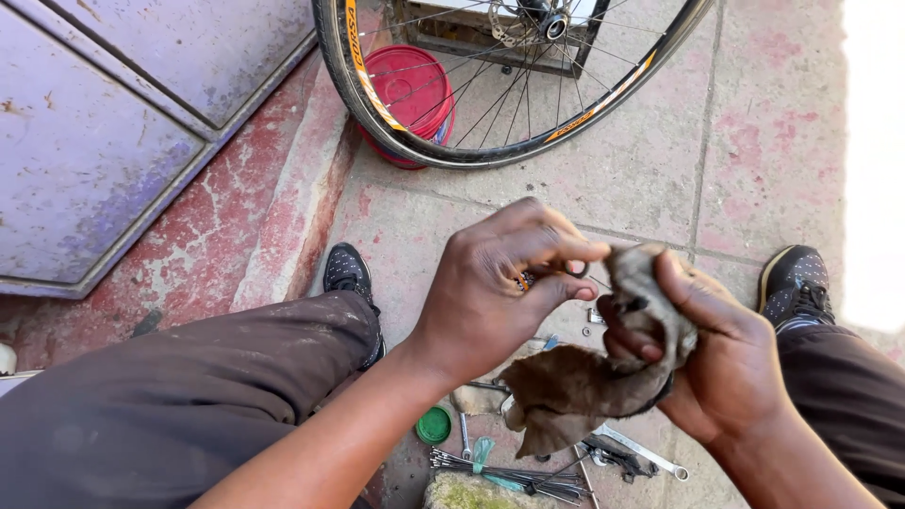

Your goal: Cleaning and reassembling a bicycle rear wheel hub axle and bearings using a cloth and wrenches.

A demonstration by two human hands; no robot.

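Right hand point(731, 363) gripping rag point(584, 386), left hand point(500, 283) beside

rag point(584, 382): matt brown cloth | wrench point(646, 452): shiny metal | floor point(641, 160): rough stone

Grimy brown rag point(575, 391), crumpled and drooping, small metal ring point(577, 270) just beside its upper end
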